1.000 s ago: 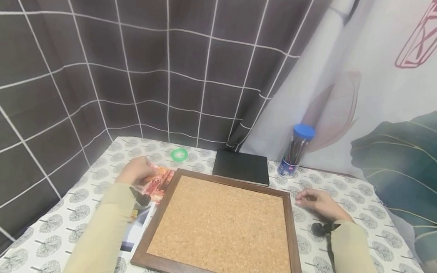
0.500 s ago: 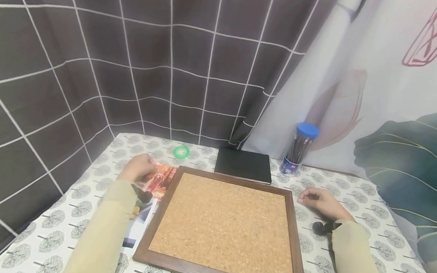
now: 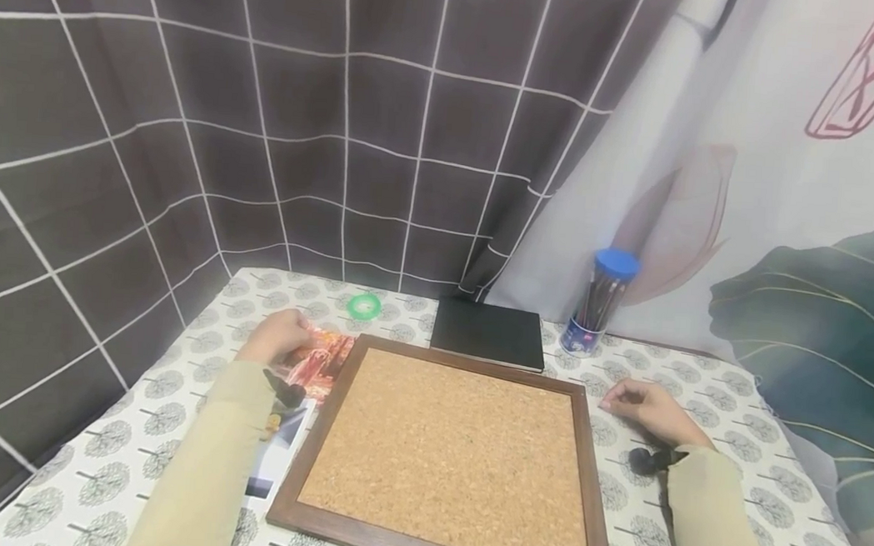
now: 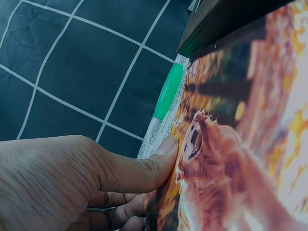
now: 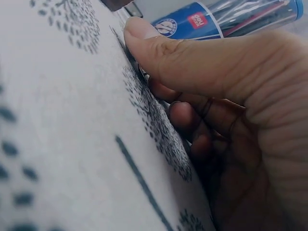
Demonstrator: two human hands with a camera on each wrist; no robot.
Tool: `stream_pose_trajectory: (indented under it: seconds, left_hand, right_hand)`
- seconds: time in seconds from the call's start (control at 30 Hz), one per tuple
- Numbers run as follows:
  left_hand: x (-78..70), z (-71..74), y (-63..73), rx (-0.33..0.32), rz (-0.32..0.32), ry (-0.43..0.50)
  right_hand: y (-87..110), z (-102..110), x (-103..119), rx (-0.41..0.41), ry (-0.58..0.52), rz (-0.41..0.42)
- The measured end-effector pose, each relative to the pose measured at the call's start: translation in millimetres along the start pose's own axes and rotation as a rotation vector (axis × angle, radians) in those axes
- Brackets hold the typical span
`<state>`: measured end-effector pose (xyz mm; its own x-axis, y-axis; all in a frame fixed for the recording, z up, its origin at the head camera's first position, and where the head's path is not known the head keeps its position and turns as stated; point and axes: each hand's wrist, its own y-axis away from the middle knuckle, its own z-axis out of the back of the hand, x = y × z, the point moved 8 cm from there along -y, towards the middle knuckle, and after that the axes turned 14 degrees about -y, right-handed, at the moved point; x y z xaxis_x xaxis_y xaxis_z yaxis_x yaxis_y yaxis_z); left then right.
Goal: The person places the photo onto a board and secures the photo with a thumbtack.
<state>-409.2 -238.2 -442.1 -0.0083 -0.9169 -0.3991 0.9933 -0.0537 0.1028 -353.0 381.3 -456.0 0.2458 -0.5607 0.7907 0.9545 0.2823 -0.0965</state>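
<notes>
At the left, my left hand (image 3: 277,336) rests by the outer edge of a glossy orange-red picture print (image 3: 322,364) showing a furry animal. Its thumb (image 4: 154,166) lies along that edge in the left wrist view, and the other fingers are loosely bent below. Another print (image 3: 279,451), pale with dark patches, lies nearer me, partly behind the sleeve. Between my hands is a cork board (image 3: 448,457) with a brown wooden frame. My right hand (image 3: 650,410) rests on the tablecloth right of the board, fingers loosely curled with nothing in them.
Behind the board lies a black notebook (image 3: 488,335). A clear tube of pens with a blue lid (image 3: 599,304) stands at the back right. A green ring (image 3: 363,306) lies at the back left. Curtains hang behind the patterned tablecloth (image 3: 119,437).
The head view has shifted slightly. Both hands, the prints and the cork board keep their places.
</notes>
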Motion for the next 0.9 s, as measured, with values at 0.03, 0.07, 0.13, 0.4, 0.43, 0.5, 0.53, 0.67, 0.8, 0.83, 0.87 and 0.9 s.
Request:
stream_pose_trajectory:
  seconds: [0.03,0.07,0.13,0.4,0.43,0.5,0.53,0.67,0.8,0.83,0.87,0.9]
  left_hand:
    - [0.2,0.1,0.2,0.001,0.001,0.003]
    - [-0.2,0.1,0.7,0.001,0.003,0.010]
    - [-1.3,0.6,1.2,0.001,0.003,0.024]
    - [-1.8,5.1,1.6,0.002,-0.010,0.029]
    - [-1.6,5.7,1.9,-0.004,-0.011,0.045]
    - [-0.9,6.9,2.0,-0.024,-0.015,0.071]
    - [-0.8,7.3,2.2,-0.030,-0.018,0.084]
    - [0.5,6.3,2.9,-0.031,-0.017,0.112]
    - [0.8,4.0,3.5,-0.010,0.004,0.192]
    - [1.0,3.8,3.4,-0.009,0.009,0.209]
    - [0.9,4.2,3.2,-0.012,0.010,0.212]
    - [1.1,4.6,2.8,-0.019,0.010,0.208]
  right_hand:
    - [0.0,-0.5,0.5,-0.003,0.002,0.006]
    - [0.1,-0.3,1.3,-0.008,0.002,0.012]
    - [0.2,0.3,2.1,-0.024,0.006,0.024]
    - [-1.1,-5.3,-4.2,-0.096,-0.131,0.001]
    - [-1.5,-5.4,-5.2,-0.102,-0.149,-0.008]
    - [-1.5,-5.0,-5.9,-0.112,-0.179,-0.023]
    - [-1.3,-4.2,-6.9,-0.122,-0.189,-0.031]
    - [1.1,-2.0,-7.3,-0.160,-0.220,-0.040]
    - [1.1,-0.1,-7.0,-0.172,-0.238,-0.020]
    - [0.9,0.1,-6.9,-0.173,-0.240,-0.015]
    - [0.6,0.4,-6.6,-0.177,-0.235,-0.011]
    - [0.4,0.6,-6.2,-0.177,-0.227,-0.004]
